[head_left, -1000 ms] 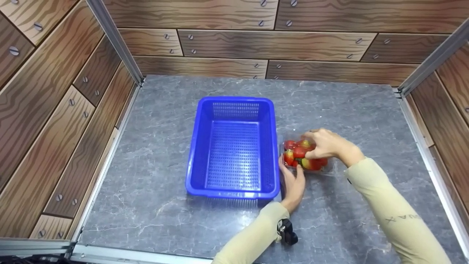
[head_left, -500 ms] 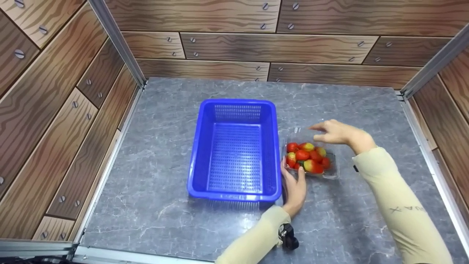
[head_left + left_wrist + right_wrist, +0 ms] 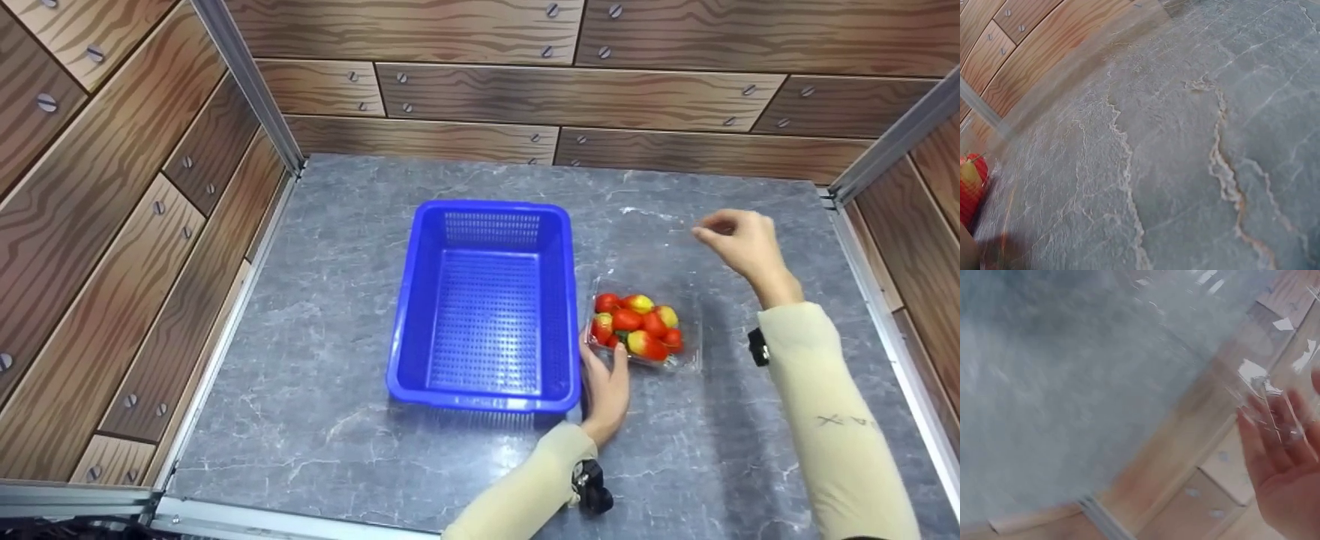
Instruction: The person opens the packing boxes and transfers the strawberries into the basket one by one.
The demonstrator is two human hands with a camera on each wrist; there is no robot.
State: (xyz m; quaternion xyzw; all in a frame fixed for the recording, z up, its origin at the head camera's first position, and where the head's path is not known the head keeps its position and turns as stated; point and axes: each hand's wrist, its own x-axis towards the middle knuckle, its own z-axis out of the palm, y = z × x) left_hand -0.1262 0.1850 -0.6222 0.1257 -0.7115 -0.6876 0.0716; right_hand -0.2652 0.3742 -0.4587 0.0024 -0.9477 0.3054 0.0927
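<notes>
R hand [image 3: 750,240], well right of the blue basket [image 3: 484,403], fingers curled, pinching a clear lid [image 3: 1252,371]; rt wrist view blurred, exact grip unclear. L hand [image 3: 606,390], just right of basket's near-right corner, thumb & fingers clasping the near-left corner of the clear tub [image 3: 682,361]; not all fingertips visible to us. Tub sits close beside basket's right wall, w/ red-and-yellow fruit [image 3: 626,320] piled inside. Can't tell if lid is joined to tub.

Risks (our judgement): (1) if lid is hinged on, a hard R-hand pull could tip tub & roll fruit onto the grey surface [image 3: 300,360] right of basket; cause = light tub, L hand on one corner only. (2) Lid looks thin/springy; loose pinch → it could snap back over fruit. (3) Tub so near basket that an L-hand slip could bump basket sideways.
</notes>
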